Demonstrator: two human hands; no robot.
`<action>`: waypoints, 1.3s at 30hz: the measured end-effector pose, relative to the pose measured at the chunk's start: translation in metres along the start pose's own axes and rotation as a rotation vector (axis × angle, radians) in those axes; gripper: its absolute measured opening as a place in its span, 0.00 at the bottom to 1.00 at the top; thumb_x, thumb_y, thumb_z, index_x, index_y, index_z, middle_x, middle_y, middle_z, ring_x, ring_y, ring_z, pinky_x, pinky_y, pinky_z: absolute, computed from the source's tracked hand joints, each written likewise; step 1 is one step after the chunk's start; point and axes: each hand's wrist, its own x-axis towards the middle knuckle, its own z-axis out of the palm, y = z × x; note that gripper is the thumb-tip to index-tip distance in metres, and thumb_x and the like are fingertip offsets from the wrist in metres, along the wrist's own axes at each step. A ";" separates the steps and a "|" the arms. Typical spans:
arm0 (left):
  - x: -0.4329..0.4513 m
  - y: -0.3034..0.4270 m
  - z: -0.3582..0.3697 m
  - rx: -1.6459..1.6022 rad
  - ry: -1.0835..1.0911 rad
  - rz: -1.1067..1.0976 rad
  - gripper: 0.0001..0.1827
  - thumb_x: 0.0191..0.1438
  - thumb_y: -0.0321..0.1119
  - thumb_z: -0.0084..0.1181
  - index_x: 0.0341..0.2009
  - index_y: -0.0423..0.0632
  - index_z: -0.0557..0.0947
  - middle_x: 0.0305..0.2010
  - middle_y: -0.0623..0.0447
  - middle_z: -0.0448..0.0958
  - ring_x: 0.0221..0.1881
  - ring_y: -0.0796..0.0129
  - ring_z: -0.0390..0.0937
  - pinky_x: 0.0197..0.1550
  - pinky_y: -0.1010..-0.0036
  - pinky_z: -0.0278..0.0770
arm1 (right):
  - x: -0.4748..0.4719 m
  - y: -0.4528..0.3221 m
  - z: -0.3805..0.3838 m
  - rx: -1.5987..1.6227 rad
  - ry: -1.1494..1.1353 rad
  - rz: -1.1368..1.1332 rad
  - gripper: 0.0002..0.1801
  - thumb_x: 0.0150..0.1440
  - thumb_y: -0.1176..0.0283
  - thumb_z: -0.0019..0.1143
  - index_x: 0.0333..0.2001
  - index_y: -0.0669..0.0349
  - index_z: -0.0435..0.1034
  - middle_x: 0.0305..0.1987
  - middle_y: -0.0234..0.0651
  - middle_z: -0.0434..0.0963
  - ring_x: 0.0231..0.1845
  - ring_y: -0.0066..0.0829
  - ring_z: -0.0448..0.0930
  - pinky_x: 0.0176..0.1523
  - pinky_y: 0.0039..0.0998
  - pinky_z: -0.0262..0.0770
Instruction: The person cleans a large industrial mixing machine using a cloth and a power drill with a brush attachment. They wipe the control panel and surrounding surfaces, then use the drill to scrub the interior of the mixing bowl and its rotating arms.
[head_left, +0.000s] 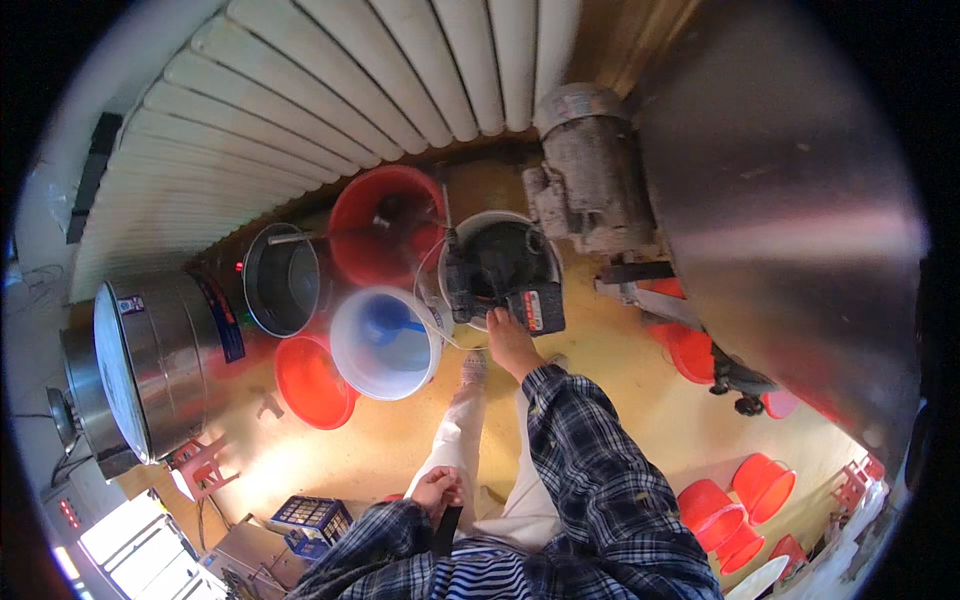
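My right hand (514, 345) grips a black cordless drill (466, 289), its battery pack (536, 307) jutting out to the right. The chuck faces away from me, and a thin rod (445, 202) shows beyond it. Beneath the drill is a white bucket (559, 259) with a dark interior; the drill hides part of its rim. My left hand (439, 491) is held low before my body with curled fingers. A black strap (447, 529) runs down from beside it; whether the fingers pinch the strap is unclear.
Left of the drill stand a red bucket (349, 240), a white bucket (341, 341) with a blue scoop (386, 319), a metal pot (251, 289) and an orange-red basin (315, 405). A motor (592, 172) and a large metal vessel (780, 210) rise at right. Red buckets (709, 514) lie behind.
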 end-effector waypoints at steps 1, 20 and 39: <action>0.002 -0.002 -0.009 0.063 0.038 0.026 0.06 0.62 0.33 0.52 0.38 0.44 0.75 0.28 0.51 0.75 0.26 0.65 0.74 0.29 0.71 0.75 | 0.018 -0.001 0.013 -0.110 0.030 -0.019 0.20 0.58 0.73 0.45 0.53 0.69 0.65 0.52 0.47 0.69 0.55 0.45 0.72 0.55 0.39 0.72; 0.005 -0.017 -0.046 0.145 0.086 0.063 0.10 0.64 0.37 0.51 0.42 0.43 0.76 0.33 0.52 0.78 0.26 0.71 0.76 0.31 0.75 0.77 | 0.077 -0.001 0.030 -0.251 0.051 0.117 0.18 0.53 0.67 0.56 0.48 0.57 0.69 0.45 0.39 0.77 0.47 0.43 0.77 0.53 0.44 0.71; 0.003 0.087 0.025 0.678 -0.305 0.462 0.09 0.60 0.34 0.53 0.41 0.44 0.76 0.32 0.54 0.74 0.29 0.72 0.73 0.29 0.74 0.73 | -0.318 -0.126 -0.214 0.746 0.489 0.293 0.20 0.51 0.85 0.55 0.49 0.66 0.72 0.42 0.36 0.78 0.42 0.22 0.77 0.42 0.19 0.73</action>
